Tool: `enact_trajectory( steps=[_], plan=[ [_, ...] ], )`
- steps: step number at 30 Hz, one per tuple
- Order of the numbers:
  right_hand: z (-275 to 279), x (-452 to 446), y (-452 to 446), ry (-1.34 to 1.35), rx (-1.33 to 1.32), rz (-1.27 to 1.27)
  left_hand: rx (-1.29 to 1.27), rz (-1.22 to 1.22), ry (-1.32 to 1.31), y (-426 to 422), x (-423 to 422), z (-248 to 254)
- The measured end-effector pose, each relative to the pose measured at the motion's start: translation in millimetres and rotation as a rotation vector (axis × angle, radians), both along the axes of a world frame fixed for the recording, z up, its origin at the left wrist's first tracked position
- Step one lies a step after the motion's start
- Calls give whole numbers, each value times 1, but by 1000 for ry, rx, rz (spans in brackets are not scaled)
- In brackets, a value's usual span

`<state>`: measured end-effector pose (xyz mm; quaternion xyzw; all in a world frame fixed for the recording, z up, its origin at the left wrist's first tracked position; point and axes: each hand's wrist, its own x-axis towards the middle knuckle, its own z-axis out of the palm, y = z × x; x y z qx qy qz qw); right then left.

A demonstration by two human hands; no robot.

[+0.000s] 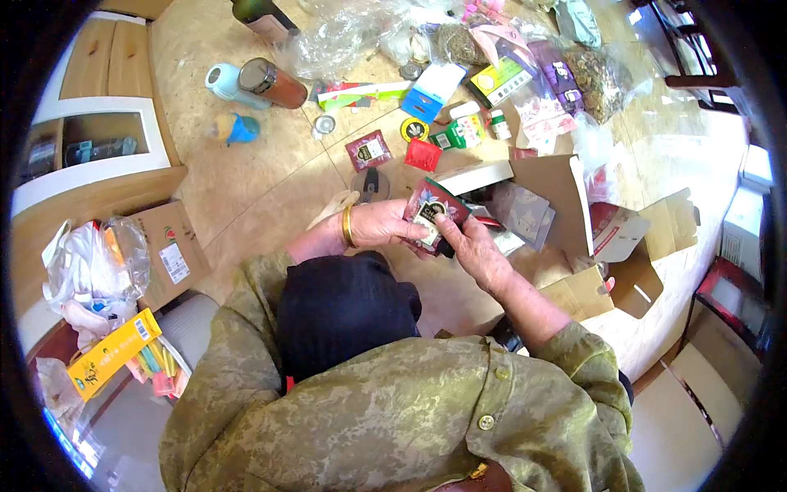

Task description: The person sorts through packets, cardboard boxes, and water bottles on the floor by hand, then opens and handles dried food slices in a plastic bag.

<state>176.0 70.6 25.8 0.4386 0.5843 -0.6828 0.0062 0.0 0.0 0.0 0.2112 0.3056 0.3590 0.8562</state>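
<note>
A dark red sachet (428, 197) with a pale label is held in front of me. My left hand (384, 223), with a gold bangle at the wrist, is closed on its left and lower edge. My right hand (477, 250) is closed on its right side, the thumb pressed on the label. A dark strip at the lower edge may be part of a second packet; I cannot tell. Just beyond lie a similar dark red packet (369, 151) and a bright red packet (422, 154). To the right of my right hand stands an open cardboard box (551, 184) with grey packets (520, 213) in it.
Jars (273, 82), a dark bottle (264, 18), a blue box (433, 92), a green-white box (459, 131) and plastic bags (352, 41) lie on the tiled floor. Flattened cardboard (635, 279) lies right. A yellow box (115, 354) and wooden cabinet (98, 193) are left.
</note>
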Motion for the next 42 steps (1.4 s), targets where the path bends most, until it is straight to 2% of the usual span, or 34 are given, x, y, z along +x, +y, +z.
enact_trajectory(
  steps=[2, 5, 6, 10, 11, 13, 14, 15, 17, 19, 20, 22, 24, 26, 28, 29, 32, 33, 35, 36, 37, 39, 41, 42],
  plan=[
    [-8, -1, 2, 18, -3, -1, -29, 29, 20, 2, -3, -7],
    [16, -2, 4, -11, 6, 9, -26, 138, -32, 1, 5, -6],
    [13, -4, 2, 73, -71, -100, -20, 156, -2, 3, 4, -3],
    [23, -2, 10, 83, -62, -23, -32, 142, 39, -2, 2, -13],
    [23, 3, 17, -15, 31, 61, -42, 149, 42, -6, -3, -16],
    [23, 13, 28, 44, 194, -43, -115, 218, 153, -12, -9, -17],
    [23, 19, 36, -2, 409, -4, -97, 344, 81, -17, -11, -14],
    [23, 28, 45, -60, 625, 41, -135, 408, 127, -26, -13, -31],
    [25, 44, 58, -146, 868, 308, -215, 534, 49, -38, -23, -34],
    [22, 58, 55, -178, 955, 485, -248, 684, 48, -50, -32, -38],
    [20, 59, 53, -192, 948, 482, -257, 772, 79, -59, -38, -46],
    [15, 57, 47, -270, 1012, 744, -229, 728, 357, -93, -65, -77],
    [1, 57, 45, -266, 951, 757, -412, 989, 386, -127, -85, -94],
    [-6, 52, 45, -251, 839, 780, -585, 1100, 437, -170, -111, -119],
    [-2, 42, 43, -254, 806, 793, -762, 1012, 720, -203, -129, -128],
    [-3, 37, 43, -253, 783, 817, -761, 1003, 724, -213, -133, -131],
    [-25, 33, 40, -312, 676, 781, -814, 766, 1353, -212, -125, -119],
    [-35, 36, 41, -316, 672, 777, -813, 759, 1352, -208, -122, -120],
    [-54, 43, 44, -200, 760, 660, -311, 434, 2566, -195, -118, -125],
    [-57, 45, 44, -213, 881, 702, -241, 500, 2253, -157, -103, -90],
    [-56, 45, 42, -215, 878, 701, -177, 551, 1941, -118, -89, -56],
    [-51, 40, 36, -262, 1043, 804, 2, 587, 1225, -92, -95, -96],
    [-57, 35, 32, -329, 1078, 770, 183, 337, 1058, -24, -44, -44],
    [-59, 32, 30, -403, 1108, 730, 292, 233, 1114, -1, -27, -33]
  ],
)
